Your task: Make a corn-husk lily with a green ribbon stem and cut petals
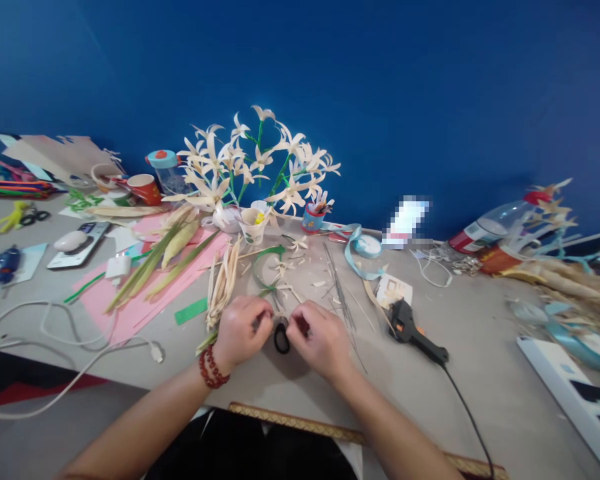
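My left hand (243, 328), with a red bead bracelet (213, 367) at the wrist, is closed in a pinch over the table. Facing it, my right hand (320, 335) is pinched shut too. A small pale piece seems to lie between the fingertips, too small to make out. Black-handled scissors (281, 338) lie on the table between the hands, partly hidden. Left of my left hand is a bundle of dried husk strips (224, 283). Beyond the hands are small pale husk petals (283, 268) and a curved green strip (267, 252).
A black glue gun (405, 327) with a trailing cord lies to the right, near thin wires (337, 287) and a blue ribbon roll (367, 245). Husk flowers (260, 160) stand at the back by a paper cup (253, 230). Pink paper (140, 313) and a white cable (87, 343) lie left.
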Motion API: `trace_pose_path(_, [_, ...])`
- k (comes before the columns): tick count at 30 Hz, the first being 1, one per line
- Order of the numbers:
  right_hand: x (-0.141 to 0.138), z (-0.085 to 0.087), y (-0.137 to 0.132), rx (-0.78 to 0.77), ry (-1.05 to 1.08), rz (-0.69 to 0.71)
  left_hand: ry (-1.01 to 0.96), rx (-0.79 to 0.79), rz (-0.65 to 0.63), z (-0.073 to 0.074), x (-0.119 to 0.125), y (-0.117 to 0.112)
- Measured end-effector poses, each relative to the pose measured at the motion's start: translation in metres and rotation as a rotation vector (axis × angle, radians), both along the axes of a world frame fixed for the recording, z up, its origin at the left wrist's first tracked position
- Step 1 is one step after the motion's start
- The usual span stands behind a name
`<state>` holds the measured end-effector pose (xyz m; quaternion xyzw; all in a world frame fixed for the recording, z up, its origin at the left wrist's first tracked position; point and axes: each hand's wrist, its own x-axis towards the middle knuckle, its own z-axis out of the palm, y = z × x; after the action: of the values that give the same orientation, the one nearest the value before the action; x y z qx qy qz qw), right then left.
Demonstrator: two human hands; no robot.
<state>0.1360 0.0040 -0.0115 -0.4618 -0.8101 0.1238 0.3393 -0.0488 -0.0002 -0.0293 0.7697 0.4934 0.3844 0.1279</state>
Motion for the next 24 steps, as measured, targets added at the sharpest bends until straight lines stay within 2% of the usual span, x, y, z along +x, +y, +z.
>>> trace_pose_path(4, [0.0, -0.001, 0.0, -0.042, 0.03, -0.007, -0.051, -0.02, -0.025, 0.003, 0.0, -0.003])
trace_pose_path(16, [-0.005, -0.001, -0.001, -0.121, -0.016, 0.055, 0.038, 0.072, -0.106, 0.002, 0.01, -0.003])
trace_pose_path(19, [0.001, -0.001, 0.003, -0.098, -0.034, 0.025, 0.034, 0.071, -0.091, 0.0, 0.008, -0.003])
trace_pose_path(22, [0.009, 0.001, 0.007, -0.054, -0.026, -0.054, 0.003, 0.07, -0.024, -0.001, 0.005, -0.003])
trace_pose_path(24, [0.012, 0.003, 0.007, -0.06, 0.013, -0.059, -0.017, 0.063, 0.005, -0.001, 0.003, -0.003])
